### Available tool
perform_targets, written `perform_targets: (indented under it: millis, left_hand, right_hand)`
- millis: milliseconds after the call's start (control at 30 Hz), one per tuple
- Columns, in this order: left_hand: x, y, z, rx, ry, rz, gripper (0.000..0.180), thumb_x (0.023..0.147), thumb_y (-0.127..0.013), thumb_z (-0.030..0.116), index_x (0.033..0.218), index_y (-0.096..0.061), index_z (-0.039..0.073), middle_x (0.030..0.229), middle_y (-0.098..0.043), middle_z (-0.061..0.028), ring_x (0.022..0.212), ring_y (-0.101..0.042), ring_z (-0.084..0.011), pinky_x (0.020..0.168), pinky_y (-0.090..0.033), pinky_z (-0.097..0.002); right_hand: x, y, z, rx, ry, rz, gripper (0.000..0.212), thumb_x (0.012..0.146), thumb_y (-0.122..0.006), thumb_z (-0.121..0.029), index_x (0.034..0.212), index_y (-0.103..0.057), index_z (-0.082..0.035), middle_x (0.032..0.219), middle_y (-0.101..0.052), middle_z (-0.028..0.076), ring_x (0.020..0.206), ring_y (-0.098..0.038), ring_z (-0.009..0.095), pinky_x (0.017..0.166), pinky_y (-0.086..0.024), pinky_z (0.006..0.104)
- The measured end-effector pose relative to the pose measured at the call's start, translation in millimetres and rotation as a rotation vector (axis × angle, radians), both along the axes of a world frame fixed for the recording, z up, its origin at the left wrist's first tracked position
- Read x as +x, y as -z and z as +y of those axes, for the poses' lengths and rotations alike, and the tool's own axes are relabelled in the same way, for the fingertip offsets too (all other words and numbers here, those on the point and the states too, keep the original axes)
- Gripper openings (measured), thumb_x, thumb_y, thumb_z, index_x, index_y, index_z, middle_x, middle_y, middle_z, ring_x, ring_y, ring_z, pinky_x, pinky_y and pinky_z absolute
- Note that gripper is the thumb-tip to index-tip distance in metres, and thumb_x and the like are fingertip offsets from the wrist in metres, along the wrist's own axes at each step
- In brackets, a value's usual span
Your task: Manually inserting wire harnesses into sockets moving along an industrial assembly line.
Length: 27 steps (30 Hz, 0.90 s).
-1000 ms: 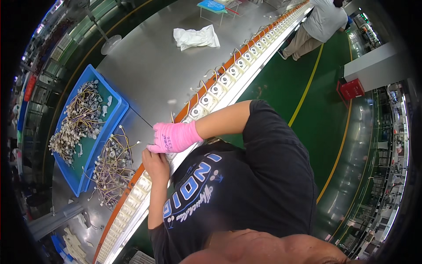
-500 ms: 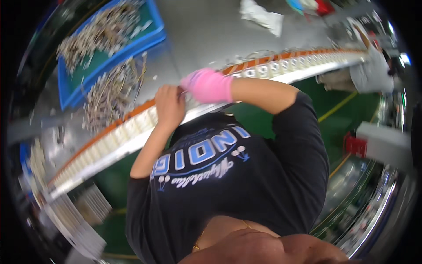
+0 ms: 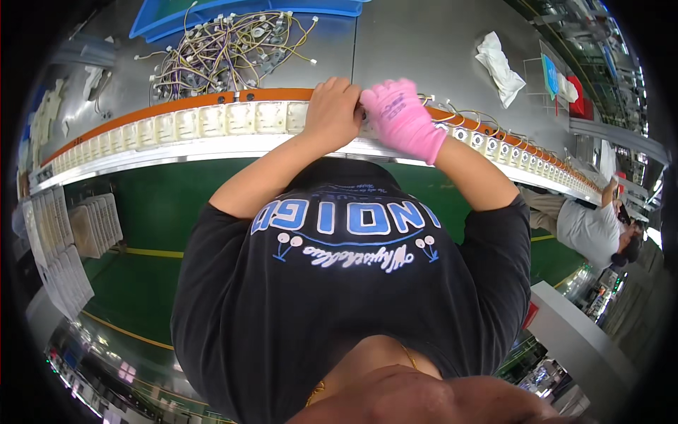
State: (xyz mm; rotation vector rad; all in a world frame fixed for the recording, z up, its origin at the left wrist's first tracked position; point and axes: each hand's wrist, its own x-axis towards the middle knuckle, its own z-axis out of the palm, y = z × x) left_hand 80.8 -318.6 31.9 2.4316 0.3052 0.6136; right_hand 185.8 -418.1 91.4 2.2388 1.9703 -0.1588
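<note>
Hands: our bare left hand [image 3: 332, 113] and gloved right hand [image 3: 404, 121], side by side over white housing row [image 3: 233, 119] | Grip: we cannot tell whether open or closed | Row: along near edge of desk [image 3: 417, 42]

A factory, shown by its green floor [image 3: 152, 212] (yellow-lined), parts row [image 3: 226, 120] and wire heap [image 3: 229, 55]
</note>
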Motion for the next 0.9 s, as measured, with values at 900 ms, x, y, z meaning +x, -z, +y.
perform_targets:
  millis: [900]
  left_hand:
    - [-5, -6, 0, -0.037, 0.04, 0.018, 0.015, 0.068, -0.058, 0.006, 0.083, -0.053, 0.005, 0.084, -0.048, -0.0096, 0.086, -0.046, -0.0283, 0.074, -0.036, -0.0387]
  right_hand:
    - [23, -8, 2, -0.095, 0.023, 0.198, 0.01, 0.078, -0.057, -0.02, 0.083, -0.058, -0.011, 0.076, -0.059, 0.007, 0.082, -0.055, 0.025, 0.081, -0.034, 0.0379]
